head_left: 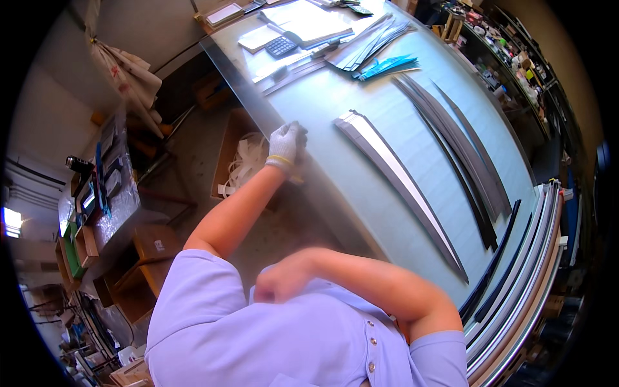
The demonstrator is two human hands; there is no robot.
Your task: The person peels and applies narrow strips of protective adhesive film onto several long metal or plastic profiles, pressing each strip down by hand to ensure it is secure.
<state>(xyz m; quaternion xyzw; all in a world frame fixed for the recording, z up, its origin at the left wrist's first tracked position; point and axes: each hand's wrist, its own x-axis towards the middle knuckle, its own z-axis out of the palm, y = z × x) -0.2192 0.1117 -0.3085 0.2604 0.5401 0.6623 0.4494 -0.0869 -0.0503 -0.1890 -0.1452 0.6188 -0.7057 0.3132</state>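
My left hand (287,145), in a white knit glove with a yellow cuff band, is at the near left edge of the pale worktable (322,155). Its fingers are curled closed; whatever they hold cannot be made out. My right hand (284,280) is bare, drawn in against the front of my lavender shirt (277,335). It is bent into a blurred fist, with the fingertips hidden. Right of the gloved hand, apart from it, lies a stack of long strips, white with dark grey edges (406,187). Beyond it lie long dark grey strips (458,142).
Papers (316,22), a calculator (281,46) and fanned dark strips (367,45) lie at the table's far end. Long rails (522,277) line its right side. A box of pale curled strips (248,161) stands on the floor at left. Crowded shelves (509,58) stand behind.
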